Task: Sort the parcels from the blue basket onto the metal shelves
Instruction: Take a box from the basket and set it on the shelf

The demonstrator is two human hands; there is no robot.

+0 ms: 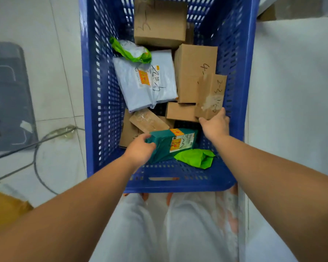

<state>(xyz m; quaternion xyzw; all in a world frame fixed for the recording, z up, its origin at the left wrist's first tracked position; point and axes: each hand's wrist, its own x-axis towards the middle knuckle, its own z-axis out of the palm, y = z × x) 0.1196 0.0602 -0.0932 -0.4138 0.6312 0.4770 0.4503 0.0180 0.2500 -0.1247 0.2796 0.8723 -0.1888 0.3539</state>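
The blue basket (95, 103) stands on the floor before me, holding several parcels. My left hand (140, 148) grips the left end of a teal parcel (170, 144) with orange labels near the front wall. My right hand (215, 124) holds the lower end of a narrow cardboard box (210, 95) marked "2-2", tilted up at the right side. Other parcels lie deeper: a pale blue mailer bag (146, 82), a big brown box (159, 21) at the far end, another brown box (193, 70), and a green bag (197, 157) at the front.
The basket sits on pale floor tiles (55, 91). A grey mat (8, 95) and cables (45, 137) lie on the left. A white surface (295, 82) runs along the right. My legs in light trousers (159, 233) stand right behind the basket. No shelves are visible.
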